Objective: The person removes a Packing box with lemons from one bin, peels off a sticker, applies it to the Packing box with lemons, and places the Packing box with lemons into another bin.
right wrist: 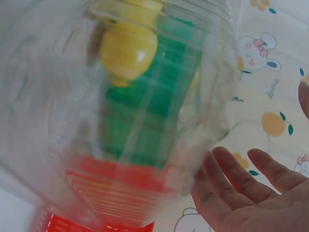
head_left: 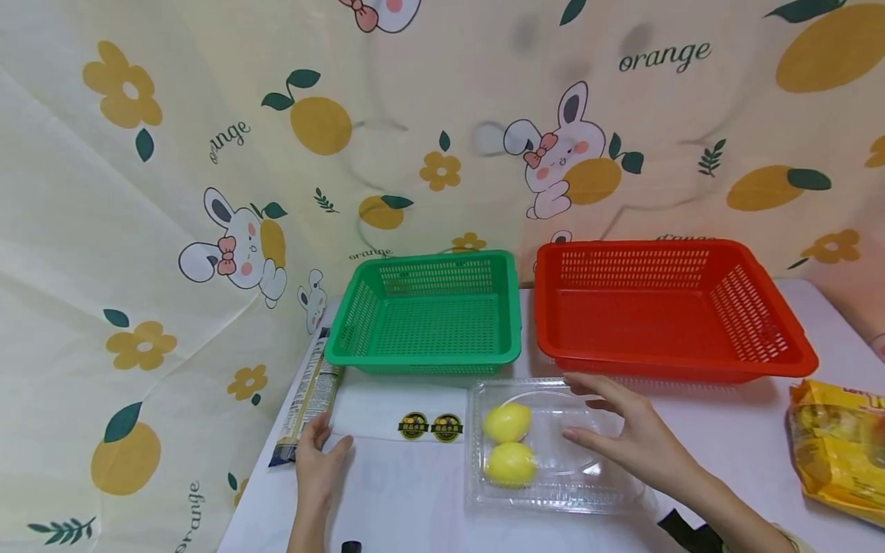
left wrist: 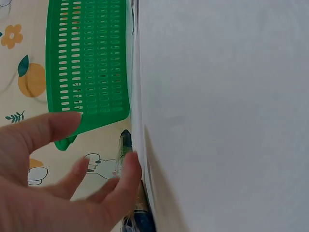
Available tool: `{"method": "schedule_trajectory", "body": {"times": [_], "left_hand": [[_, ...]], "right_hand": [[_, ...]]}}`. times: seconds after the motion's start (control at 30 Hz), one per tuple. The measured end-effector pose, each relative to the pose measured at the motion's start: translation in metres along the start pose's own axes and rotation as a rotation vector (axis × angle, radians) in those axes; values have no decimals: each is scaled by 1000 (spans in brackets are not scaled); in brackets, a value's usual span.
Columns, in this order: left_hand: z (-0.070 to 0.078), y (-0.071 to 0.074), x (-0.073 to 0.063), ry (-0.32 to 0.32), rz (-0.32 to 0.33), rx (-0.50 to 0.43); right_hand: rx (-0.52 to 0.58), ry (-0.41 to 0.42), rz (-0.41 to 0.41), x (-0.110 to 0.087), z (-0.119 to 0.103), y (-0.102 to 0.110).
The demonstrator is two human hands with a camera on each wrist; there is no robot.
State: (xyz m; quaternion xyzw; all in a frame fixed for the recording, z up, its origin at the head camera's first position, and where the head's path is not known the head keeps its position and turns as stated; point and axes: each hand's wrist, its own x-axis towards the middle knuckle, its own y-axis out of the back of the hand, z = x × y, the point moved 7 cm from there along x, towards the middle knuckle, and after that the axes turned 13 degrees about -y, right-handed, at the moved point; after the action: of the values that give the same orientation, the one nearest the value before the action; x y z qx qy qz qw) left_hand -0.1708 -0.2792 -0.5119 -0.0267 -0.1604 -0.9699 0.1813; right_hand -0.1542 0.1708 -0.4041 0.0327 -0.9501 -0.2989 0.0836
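Note:
Two yellow lemons (head_left: 510, 465) lie in the left part of a clear plastic box (head_left: 553, 503), which appears closed. Over the box's right half is my right hand (head_left: 632, 434), thumb and fingers spread apart. In the right wrist view, the fingers (right wrist: 231, 181) are beside the clear plastic, gripping nothing; whether they touch it I cannot tell. My left hand (head_left: 319, 465) is at the left, next to a long printed packet (head_left: 311, 399) and a white sheet (head_left: 373, 407) bearing two round dark stickers (head_left: 413, 425). Its fingers (left wrist: 46, 130) are parted with nothing between them.
Behind the box stand a green basket (head_left: 425, 359) and a red basket (head_left: 664, 365), side by side against a patterned cloth (head_left: 442, 69). A yellow bag (head_left: 836, 453) lies at the table's right. A small black object (head_left: 351, 547) shows at the bottom edge.

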Motion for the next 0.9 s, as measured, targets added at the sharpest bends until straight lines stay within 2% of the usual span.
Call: {"method": "schedule_trajectory", "body": {"times": [0.17, 0.3, 0.4, 0.53, 0.63, 0.7, 0.77, 0.9], "left_hand": [[2, -5, 1, 1, -43, -15], [0, -7, 3, 15, -53, 8], [-2, -10, 4, 35, -57, -9], [-2, -16, 4, 73, -38, -120], [-2, -20, 3, 126, -11, -226], [-3, -21, 2, 166, -2, -264], [-2, -22, 2, 184, -7, -265], [5, -18, 0, 154, -40, -197]], "right_hand": [[22, 15, -6, 0, -1, -3], [25, 26, -9, -1, 0, -5], [27, 45, -10, -1, 1, -5], [36, 61, -15, -3, 2, -6], [42, 55, -24, -4, 2, -6], [46, 50, -31, -4, 1, -7], [55, 57, -36, -4, 1, -8], [85, 103, -47, -4, -5, -13]]}}
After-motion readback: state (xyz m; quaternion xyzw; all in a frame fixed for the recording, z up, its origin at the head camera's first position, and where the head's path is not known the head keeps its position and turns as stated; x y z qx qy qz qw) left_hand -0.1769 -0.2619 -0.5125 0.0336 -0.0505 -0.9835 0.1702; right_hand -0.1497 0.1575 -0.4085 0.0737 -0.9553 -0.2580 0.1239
